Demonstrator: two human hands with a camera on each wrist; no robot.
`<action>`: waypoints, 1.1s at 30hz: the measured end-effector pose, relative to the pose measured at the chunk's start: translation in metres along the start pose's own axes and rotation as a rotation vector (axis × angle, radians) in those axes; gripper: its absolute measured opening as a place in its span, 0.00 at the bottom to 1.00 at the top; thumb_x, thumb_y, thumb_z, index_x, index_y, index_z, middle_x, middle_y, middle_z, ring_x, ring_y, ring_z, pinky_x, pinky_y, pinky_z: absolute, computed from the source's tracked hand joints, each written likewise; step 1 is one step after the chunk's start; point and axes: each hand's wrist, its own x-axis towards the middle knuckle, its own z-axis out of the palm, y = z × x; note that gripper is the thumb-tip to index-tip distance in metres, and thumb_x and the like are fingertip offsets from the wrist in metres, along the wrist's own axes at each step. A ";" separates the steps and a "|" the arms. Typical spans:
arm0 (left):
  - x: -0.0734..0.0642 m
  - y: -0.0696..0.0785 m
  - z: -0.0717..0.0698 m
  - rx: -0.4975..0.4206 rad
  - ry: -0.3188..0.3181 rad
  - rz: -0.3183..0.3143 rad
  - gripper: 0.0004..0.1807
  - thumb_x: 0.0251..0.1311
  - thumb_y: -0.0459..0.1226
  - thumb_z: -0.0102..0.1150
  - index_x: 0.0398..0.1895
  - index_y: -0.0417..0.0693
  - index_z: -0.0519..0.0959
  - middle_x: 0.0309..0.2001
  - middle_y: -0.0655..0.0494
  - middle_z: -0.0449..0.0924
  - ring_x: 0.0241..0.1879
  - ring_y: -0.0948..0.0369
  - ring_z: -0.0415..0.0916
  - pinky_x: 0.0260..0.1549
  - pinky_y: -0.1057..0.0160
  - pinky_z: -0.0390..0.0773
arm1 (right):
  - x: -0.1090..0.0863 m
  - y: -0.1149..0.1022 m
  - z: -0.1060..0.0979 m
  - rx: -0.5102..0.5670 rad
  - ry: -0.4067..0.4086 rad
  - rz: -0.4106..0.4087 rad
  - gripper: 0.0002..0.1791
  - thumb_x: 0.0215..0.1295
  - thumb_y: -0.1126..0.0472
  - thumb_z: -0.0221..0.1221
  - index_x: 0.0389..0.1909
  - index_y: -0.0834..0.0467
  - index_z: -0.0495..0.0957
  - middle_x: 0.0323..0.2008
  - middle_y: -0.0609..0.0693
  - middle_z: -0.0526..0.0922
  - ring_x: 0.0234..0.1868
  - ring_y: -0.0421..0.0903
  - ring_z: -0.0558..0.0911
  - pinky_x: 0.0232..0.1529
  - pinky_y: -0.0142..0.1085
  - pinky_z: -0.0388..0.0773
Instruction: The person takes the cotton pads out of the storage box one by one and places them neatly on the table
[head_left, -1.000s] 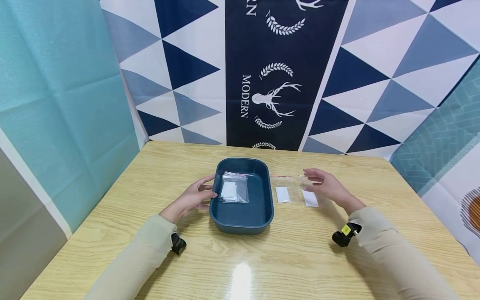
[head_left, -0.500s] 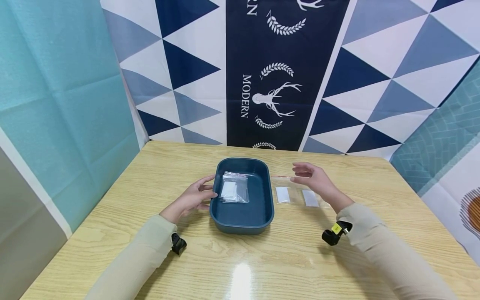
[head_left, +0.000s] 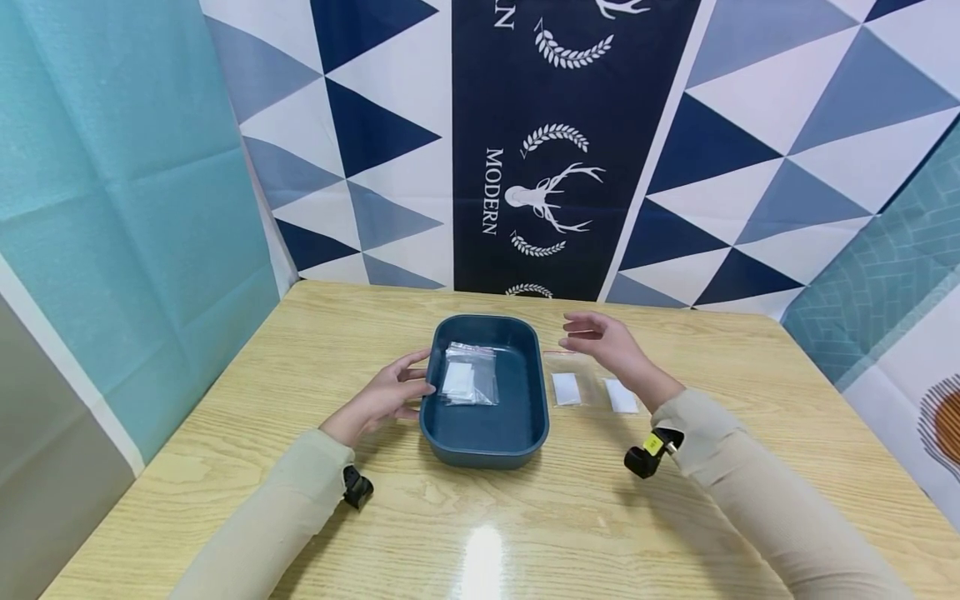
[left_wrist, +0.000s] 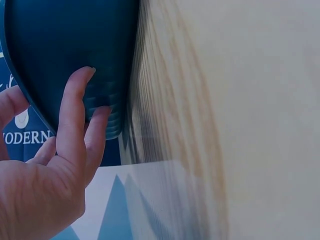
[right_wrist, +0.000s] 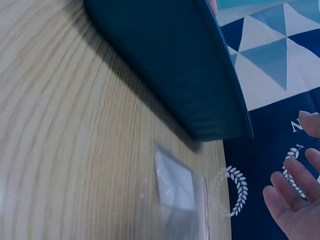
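Observation:
In the head view, my left hand (head_left: 386, 392) rests against the left side of a dark blue plastic bin (head_left: 480, 433), thumb at its rim. The left wrist view shows its spread fingers (left_wrist: 75, 107) touching the bin's outer wall. Several clear zip bags (head_left: 480, 387) with white inserts lie inside, toward the left. My right hand (head_left: 611, 346) holds nothing; its fingers are loosely bent, above and behind two more zip bags on the table. The nearer one to the bin is a red-edged zip bag (head_left: 566, 390); the other zip bag (head_left: 621, 396) is partly hidden by the hand.
The bin and bags sit on a light wood-grain table (head_left: 480, 508). A patterned cloth backdrop (head_left: 390, 150) hangs behind it, with a teal cloth (head_left: 135, 167) on the left. Each wrist carries a small black camera (head_left: 651, 452).
My right hand has moved left and a little away from me, from over the right-hand bag toward the bag beside the bin. The left hand and bin stay where they were.

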 end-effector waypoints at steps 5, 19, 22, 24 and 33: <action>0.001 0.000 -0.001 -0.005 -0.005 -0.004 0.36 0.61 0.28 0.53 0.71 0.55 0.55 0.65 0.39 0.59 0.53 0.45 0.71 0.36 0.53 0.80 | 0.009 -0.004 0.006 0.003 0.012 0.006 0.30 0.60 0.60 0.62 0.62 0.63 0.66 0.55 0.63 0.72 0.55 0.56 0.73 0.56 0.50 0.68; 0.001 -0.001 -0.001 -0.033 -0.018 0.006 0.37 0.61 0.28 0.54 0.71 0.55 0.55 0.65 0.39 0.59 0.54 0.43 0.70 0.36 0.51 0.80 | 0.030 -0.028 0.027 0.044 0.046 0.031 0.26 0.60 0.61 0.61 0.60 0.62 0.69 0.54 0.61 0.74 0.55 0.56 0.72 0.57 0.51 0.66; 0.001 0.000 -0.001 -0.029 -0.015 0.004 0.37 0.61 0.28 0.54 0.71 0.55 0.55 0.65 0.39 0.59 0.54 0.43 0.70 0.37 0.51 0.80 | 0.033 -0.032 0.032 0.047 0.048 0.038 0.26 0.60 0.60 0.62 0.59 0.60 0.70 0.54 0.59 0.75 0.55 0.54 0.73 0.57 0.50 0.66; 0.000 0.000 -0.001 -0.023 -0.011 0.002 0.37 0.61 0.28 0.54 0.71 0.55 0.55 0.65 0.39 0.59 0.54 0.44 0.70 0.37 0.51 0.80 | 0.035 -0.034 0.035 0.055 0.041 0.037 0.25 0.60 0.60 0.61 0.59 0.60 0.70 0.54 0.59 0.75 0.54 0.54 0.73 0.57 0.51 0.66; 0.000 0.000 -0.001 -0.015 -0.014 0.008 0.37 0.61 0.27 0.53 0.72 0.54 0.54 0.65 0.38 0.59 0.53 0.44 0.71 0.36 0.51 0.80 | 0.046 -0.048 0.046 0.119 0.037 0.031 0.23 0.60 0.62 0.61 0.57 0.60 0.71 0.52 0.58 0.75 0.52 0.53 0.73 0.56 0.47 0.69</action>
